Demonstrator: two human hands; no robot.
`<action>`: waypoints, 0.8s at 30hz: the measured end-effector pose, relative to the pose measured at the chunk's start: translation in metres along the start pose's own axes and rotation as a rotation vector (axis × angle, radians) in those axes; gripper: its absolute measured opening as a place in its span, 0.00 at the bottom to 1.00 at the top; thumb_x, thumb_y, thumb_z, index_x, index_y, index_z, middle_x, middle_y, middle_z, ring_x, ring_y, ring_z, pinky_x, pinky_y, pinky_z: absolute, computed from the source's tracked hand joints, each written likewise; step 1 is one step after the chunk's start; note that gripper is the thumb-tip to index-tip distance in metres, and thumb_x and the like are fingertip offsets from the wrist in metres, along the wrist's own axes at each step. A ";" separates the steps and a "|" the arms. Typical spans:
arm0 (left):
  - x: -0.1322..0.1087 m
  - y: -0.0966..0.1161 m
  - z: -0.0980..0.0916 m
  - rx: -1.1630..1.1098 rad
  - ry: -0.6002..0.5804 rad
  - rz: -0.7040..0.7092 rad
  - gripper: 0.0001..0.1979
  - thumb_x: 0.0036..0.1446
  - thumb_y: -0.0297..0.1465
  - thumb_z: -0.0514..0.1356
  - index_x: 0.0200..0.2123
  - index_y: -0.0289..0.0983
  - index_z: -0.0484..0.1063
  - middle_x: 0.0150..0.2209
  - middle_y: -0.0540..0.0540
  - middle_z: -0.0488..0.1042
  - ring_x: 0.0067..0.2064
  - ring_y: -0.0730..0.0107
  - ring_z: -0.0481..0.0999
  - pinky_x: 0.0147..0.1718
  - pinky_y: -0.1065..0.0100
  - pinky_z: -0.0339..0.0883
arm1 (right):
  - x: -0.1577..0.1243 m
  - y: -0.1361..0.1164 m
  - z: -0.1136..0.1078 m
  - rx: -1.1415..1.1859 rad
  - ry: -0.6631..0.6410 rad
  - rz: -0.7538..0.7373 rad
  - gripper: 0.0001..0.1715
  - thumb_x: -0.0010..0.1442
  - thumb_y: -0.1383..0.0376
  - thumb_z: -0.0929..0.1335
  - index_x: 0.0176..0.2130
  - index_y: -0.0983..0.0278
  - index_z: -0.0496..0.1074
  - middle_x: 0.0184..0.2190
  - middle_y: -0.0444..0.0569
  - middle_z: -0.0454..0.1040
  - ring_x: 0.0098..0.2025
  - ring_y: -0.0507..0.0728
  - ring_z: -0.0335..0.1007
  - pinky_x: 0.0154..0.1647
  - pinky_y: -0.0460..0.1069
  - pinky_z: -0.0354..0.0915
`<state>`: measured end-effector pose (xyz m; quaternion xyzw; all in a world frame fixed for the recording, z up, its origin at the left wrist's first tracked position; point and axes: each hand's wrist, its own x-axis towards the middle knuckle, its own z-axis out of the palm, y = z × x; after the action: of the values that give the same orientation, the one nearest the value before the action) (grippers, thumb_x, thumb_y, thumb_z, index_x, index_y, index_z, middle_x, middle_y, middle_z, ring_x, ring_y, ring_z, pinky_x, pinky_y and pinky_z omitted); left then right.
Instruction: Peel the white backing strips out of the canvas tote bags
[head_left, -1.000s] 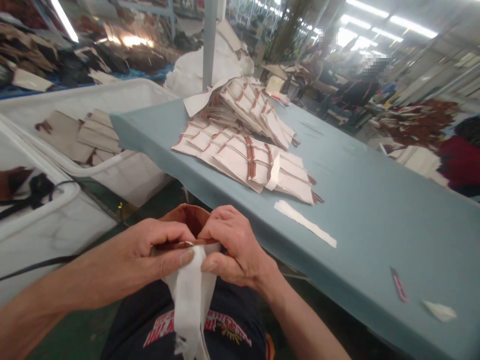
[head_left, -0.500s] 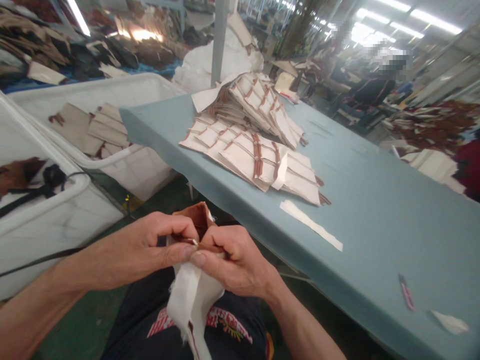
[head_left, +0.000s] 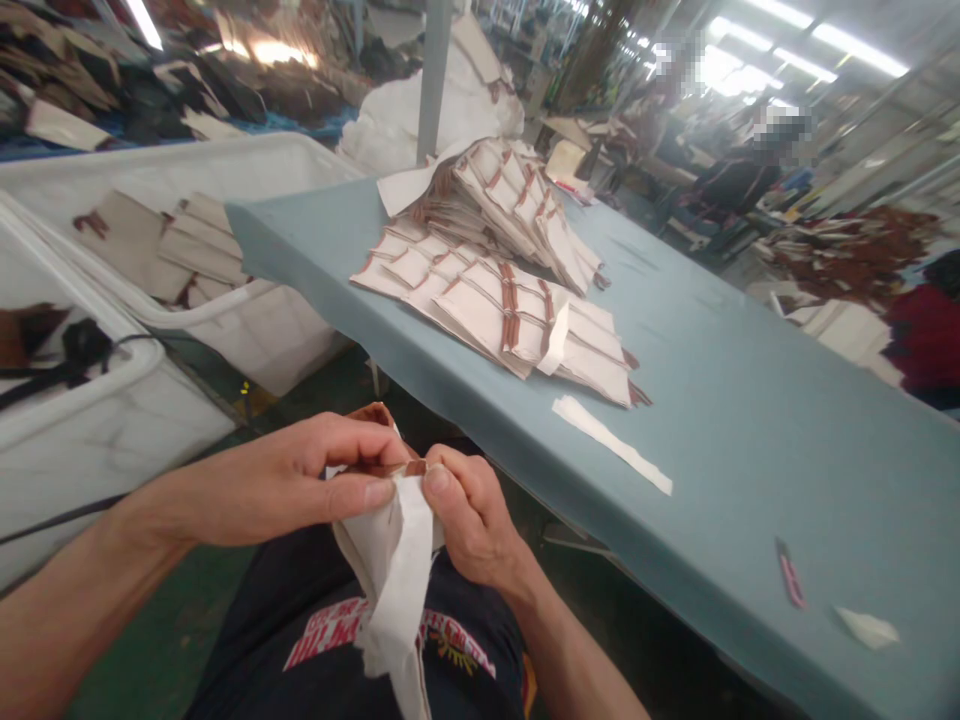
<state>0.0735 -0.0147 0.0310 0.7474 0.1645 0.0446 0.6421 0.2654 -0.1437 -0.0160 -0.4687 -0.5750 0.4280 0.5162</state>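
Note:
A white fabric piece with a brown edge (head_left: 401, 560) hangs over my lap, its brown part showing above my fingers. My left hand (head_left: 330, 475) pinches the folded brown edge between thumb and index finger. Close beside it, my right hand (head_left: 469, 510) pinches the same edge, its thumb on top. The white part drops below both hands toward my dark clothing. Right of my hands, on the blue-green table (head_left: 720, 440), lie stacked cream pieces with brown strips (head_left: 487, 300) and a loose cream strip (head_left: 611, 445).
White bins (head_left: 292, 330) with cream pieces stand at the left. A pink-handled tool (head_left: 790, 575) and a small cream scrap (head_left: 866, 628) lie on the table's near right. A person in red (head_left: 926, 335) is at the far right, another person (head_left: 739, 180) further back.
Both hands have shifted their pinch along the brown edge. The white part has turned, and less brown shows above my fingers. The view has moved slightly.

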 end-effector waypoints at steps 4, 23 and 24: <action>0.004 -0.005 0.000 0.005 0.001 0.016 0.19 0.68 0.47 0.64 0.32 0.38 0.75 0.30 0.52 0.70 0.31 0.71 0.67 0.27 0.74 0.61 | 0.002 -0.002 -0.005 -0.050 -0.030 -0.048 0.25 0.78 0.51 0.64 0.31 0.59 0.61 0.25 0.38 0.60 0.26 0.50 0.54 0.29 0.48 0.54; 0.006 0.012 0.019 -0.138 0.128 -0.105 0.25 0.69 0.47 0.57 0.24 0.37 0.68 0.24 0.55 0.59 0.26 0.76 0.56 0.22 0.73 0.49 | 0.011 -0.031 -0.016 -0.175 -0.029 0.150 0.19 0.67 0.50 0.75 0.38 0.61 0.72 0.31 0.42 0.74 0.32 0.53 0.67 0.33 0.48 0.64; 0.006 0.013 0.021 -0.131 0.165 -0.098 0.25 0.69 0.46 0.58 0.24 0.36 0.69 0.24 0.55 0.60 0.26 0.76 0.56 0.22 0.74 0.50 | 0.008 -0.033 -0.015 -0.262 0.056 0.083 0.15 0.68 0.52 0.74 0.42 0.61 0.74 0.37 0.45 0.78 0.37 0.55 0.73 0.39 0.50 0.68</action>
<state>0.0878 -0.0344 0.0394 0.6885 0.2500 0.0853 0.6754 0.2767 -0.1420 0.0198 -0.5672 -0.5917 0.3570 0.4481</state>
